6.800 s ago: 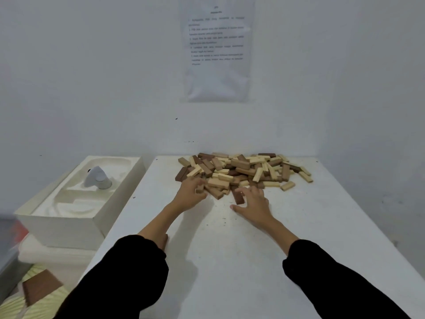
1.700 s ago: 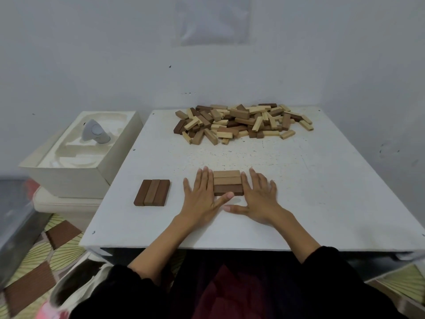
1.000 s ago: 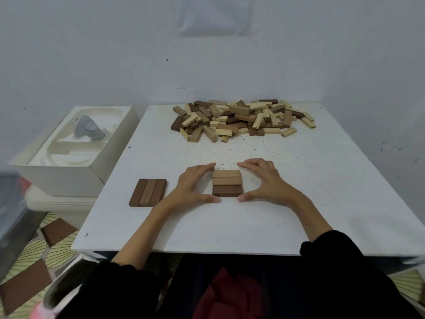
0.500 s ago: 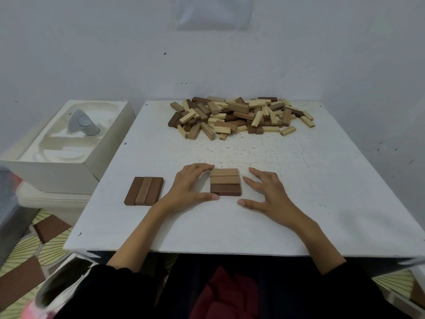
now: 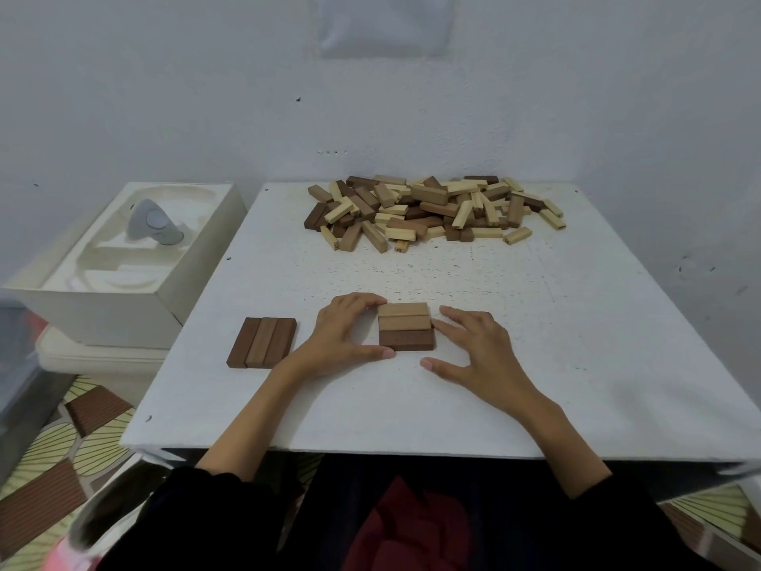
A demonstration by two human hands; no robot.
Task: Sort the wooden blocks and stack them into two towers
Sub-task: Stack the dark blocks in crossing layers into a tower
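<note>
At six o'clock a flat layer of three brown wooden blocks (image 5: 405,327) is being squared, gripped by the left hand (image 5: 341,337) and touched by the straight-fingered right hand (image 5: 473,348); the twelve-o'clock heap of loose wooden blocks (image 5: 432,212) must be drawn on next.

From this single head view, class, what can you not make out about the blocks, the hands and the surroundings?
All in the head view:
Wall sheet: cut off by the top edge, blurred, unreadable.
Block pile: upper blocks hide lower ones; no count possible.
Marks on block ends: too small to read.
Left hand: grip or mere touch on the three-block row is unclear.
Grey object in the box: unidentifiable.
</note>
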